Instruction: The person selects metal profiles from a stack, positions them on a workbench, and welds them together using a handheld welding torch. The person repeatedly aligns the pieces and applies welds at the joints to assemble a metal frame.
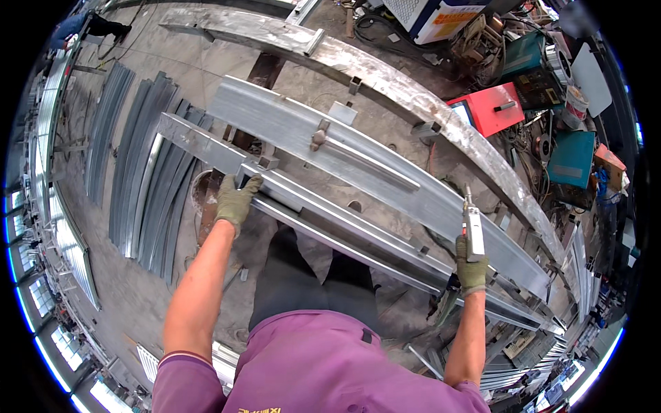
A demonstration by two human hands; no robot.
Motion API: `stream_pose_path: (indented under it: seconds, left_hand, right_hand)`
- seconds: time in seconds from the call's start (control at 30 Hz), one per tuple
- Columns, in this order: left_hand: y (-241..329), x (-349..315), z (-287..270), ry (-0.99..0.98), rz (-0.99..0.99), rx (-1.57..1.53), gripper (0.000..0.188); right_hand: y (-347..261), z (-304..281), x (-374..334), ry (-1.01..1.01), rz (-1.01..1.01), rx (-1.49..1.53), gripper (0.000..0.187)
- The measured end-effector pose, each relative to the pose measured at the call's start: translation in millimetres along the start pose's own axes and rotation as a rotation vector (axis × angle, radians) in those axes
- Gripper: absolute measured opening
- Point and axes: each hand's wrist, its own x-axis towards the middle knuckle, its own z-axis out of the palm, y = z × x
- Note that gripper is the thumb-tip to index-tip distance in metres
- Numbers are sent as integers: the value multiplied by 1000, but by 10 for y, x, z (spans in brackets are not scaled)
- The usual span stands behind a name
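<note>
My left hand (236, 201), in a green-grey work glove, is closed on the edge of a long galvanized steel channel (358, 230) that runs across in front of my legs. A flat steel bar (200, 143) lies against the channel's left end. In my right hand (472, 270), also gloved, a handheld welding torch (474, 235) with a white body stands nozzle upward, above the channel's right part. My right fingers are wrapped round its grip. Beyond the channel, a hammer (365, 162) rests on a wide steel channel (275, 120).
A curved steel beam (385, 72) with short brackets arcs along the far side. Several loose steel profiles (148, 165) lie on the floor at left. A red case (490, 110), teal machines (571, 160) and tangled cables crowd the right. Another person (100, 26) is at the far left.
</note>
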Motion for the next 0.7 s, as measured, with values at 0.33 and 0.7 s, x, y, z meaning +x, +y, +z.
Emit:
stream_pose_path:
  seconds: [0.33, 0.7]
  left_hand:
    - [-294, 95, 161, 230, 177, 173, 80]
    - [-421, 110, 270, 206, 202, 144, 84]
  right_hand:
    - [-2634, 219, -1016, -251, 196, 312, 21]
    - [-4197, 1461, -1281, -383, -401, 65, 29]
